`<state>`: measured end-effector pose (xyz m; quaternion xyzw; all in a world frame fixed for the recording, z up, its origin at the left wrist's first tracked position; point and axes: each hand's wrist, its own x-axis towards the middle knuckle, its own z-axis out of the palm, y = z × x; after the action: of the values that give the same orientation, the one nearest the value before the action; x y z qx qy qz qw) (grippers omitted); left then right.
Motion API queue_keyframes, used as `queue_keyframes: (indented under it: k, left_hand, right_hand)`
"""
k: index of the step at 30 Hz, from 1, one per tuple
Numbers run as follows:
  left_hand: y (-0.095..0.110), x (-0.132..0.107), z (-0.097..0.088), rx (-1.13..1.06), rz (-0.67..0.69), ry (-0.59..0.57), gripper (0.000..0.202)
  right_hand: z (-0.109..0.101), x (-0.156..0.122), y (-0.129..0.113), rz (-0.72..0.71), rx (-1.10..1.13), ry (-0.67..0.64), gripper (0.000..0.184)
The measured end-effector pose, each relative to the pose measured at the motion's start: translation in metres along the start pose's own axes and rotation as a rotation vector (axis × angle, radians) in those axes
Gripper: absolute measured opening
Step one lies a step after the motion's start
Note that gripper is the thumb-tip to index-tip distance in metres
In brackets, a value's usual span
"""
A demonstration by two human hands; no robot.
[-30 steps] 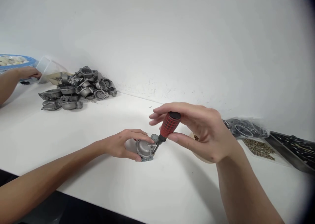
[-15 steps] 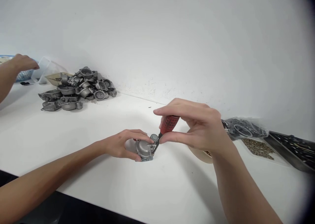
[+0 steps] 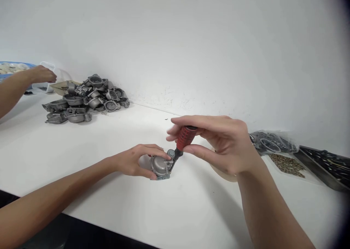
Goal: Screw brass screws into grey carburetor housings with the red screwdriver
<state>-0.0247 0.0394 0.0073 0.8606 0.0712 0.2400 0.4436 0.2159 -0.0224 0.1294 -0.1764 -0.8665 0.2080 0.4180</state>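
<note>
A small grey cast-metal housing (image 3: 160,165) with a domed top sits near the middle of a plain white table (image 3: 109,143), which meets a bare white wall. The left hand (image 3: 136,163) is curled around the housing, pinning it to the table. The right hand (image 3: 221,143) is closed around the ribbed red handle of a screwdriver (image 3: 182,141), held tilted, its dark tip touching the housing's right edge. Far left against the wall lies a heap of similar grey castings (image 3: 84,97). Beyond it, another person's hand (image 3: 41,75) reaches toward a clear plastic container (image 3: 46,77) beside a blue-rimmed basin (image 3: 13,66). To the right, partly hidden behind the right wrist, lie a bag of black rubber rings (image 3: 273,142), a spread of small brass-coloured parts (image 3: 288,164) and a dark tray (image 3: 325,165).
</note>
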Motion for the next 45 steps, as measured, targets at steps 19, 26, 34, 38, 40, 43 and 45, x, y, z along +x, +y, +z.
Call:
queue_keyframes:
  k: [19,26,34,38,40,43,45]
  left_hand:
    - [-0.0022,-0.0001,0.0001,-0.003,0.033,0.006,0.062]
    - [-0.0014,0.0005,0.0003,-0.012,0.024,-0.003,0.061]
    - [-0.0029,-0.0003,0.0002,-0.020,0.018,-0.001,0.059]
    - [-0.0047,-0.0007,0.0004,-0.023,0.028,0.006,0.063]
    - [-0.0047,-0.0007,0.0003,-0.022,0.038,0.004,0.063]
    - [-0.0036,-0.0002,0.0002,-0.027,0.038,-0.005,0.062]
    - [-0.0035,-0.0001,0.0003,-0.023,0.028,-0.005,0.061]
  right_hand:
    - [0.0028,-0.0011,0.0068,0.054,0.154,-0.010,0.040]
    - [0.0024,-0.0001,0.0055,0.041,0.072,0.009,0.044]
    - [0.0050,0.0010,0.0041,-0.032,0.008,0.080,0.044]
    - [0.0034,-0.0008,0.0024,0.059,0.111,-0.004,0.045]
    - [0.0030,-0.0011,0.0042,0.047,0.105,0.025,0.044]
    - [0.0031,-0.0009,0.0066,-0.024,0.043,0.087,0.041]
    - [0.0024,-0.0015,0.0055,-0.021,0.045,0.073,0.041]
